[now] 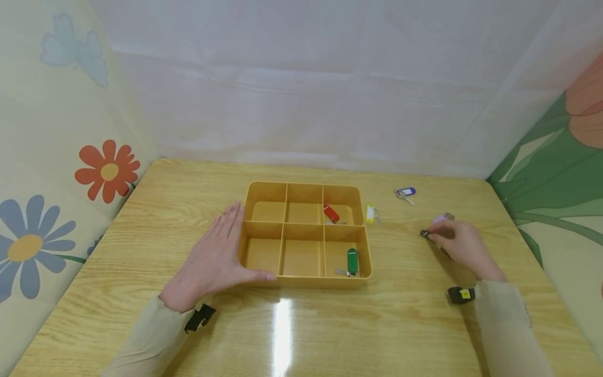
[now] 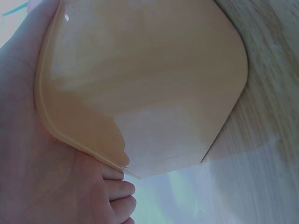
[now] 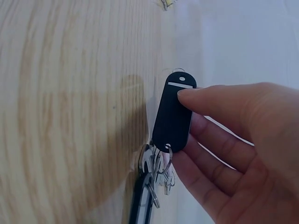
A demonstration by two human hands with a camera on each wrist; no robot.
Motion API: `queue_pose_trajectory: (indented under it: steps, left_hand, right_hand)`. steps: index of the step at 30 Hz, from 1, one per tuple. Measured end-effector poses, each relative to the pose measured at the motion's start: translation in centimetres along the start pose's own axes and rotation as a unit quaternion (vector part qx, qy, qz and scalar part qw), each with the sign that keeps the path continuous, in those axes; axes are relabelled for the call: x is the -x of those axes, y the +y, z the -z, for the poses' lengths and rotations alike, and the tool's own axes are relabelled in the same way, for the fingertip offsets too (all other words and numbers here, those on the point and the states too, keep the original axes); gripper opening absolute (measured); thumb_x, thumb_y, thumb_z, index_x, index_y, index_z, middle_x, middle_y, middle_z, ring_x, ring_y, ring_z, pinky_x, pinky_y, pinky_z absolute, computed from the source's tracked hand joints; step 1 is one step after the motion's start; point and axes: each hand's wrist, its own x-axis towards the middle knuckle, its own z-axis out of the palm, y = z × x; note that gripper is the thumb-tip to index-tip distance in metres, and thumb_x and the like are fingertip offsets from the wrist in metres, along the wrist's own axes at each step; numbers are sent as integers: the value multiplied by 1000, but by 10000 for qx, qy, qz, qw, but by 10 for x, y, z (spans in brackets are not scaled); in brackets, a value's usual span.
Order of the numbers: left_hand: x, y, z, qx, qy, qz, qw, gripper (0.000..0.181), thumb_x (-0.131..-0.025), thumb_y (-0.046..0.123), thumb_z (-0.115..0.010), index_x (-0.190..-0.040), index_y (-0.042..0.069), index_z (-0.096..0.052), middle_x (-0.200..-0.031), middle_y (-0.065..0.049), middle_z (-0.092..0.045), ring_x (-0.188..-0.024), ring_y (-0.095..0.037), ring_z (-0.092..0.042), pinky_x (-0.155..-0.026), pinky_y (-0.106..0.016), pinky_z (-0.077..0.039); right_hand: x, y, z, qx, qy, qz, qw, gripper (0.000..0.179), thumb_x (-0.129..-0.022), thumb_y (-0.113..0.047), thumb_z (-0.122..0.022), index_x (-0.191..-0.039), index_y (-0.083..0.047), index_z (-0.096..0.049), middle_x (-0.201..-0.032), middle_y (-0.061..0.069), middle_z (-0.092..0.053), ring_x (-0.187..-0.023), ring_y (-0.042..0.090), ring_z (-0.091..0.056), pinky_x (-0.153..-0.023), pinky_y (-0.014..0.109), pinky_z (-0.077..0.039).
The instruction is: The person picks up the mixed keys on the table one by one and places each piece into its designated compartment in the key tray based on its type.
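Pinching flat black plastic key tag (image 3: 172, 114) in right hand (image 1: 464, 248), right of yellow plastic six-compartment box (image 1: 311, 282); left hand (image 1: 214, 262) rests against box, fingers straight. Likely pick-up step; next calls for steady lift.

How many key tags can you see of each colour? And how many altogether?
Red tag: 1
Green tag: 1
Yellow tag: 1
Blue tag: 1
Purple tag: 1
Black: 2, the held black tag in the right hand and a second black tag, partly in view
Total in sight: 7
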Motion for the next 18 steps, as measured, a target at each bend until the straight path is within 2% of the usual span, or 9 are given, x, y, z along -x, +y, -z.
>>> queue_pose_trajectory:
  steps: [9,18]
  left_hand:
    - [0,0,0,21,16,0,10000,150,-65,98,-52,-160,-1,6,-167,-16,11,-154,-36,-1,-124,-50,-7]
    - [0,0,0,16,-3,2,10000,150,-65,98,-52,-160,1,8,-167,-15,12,-154,-35,0,-124,-49,-6]
  right_hand:
    - [0,1,0,-29,30,-18,10000,16,-97,-5,-68,-112,1,-72,-108,19,-70,-96,35,-66,-69,32,-57]
    - [0,0,1,-193,56,-49,9998,17,-99,-9,-67,-114,1,-71,-112,20,-69,-102,39,-66,-78,46,-58]
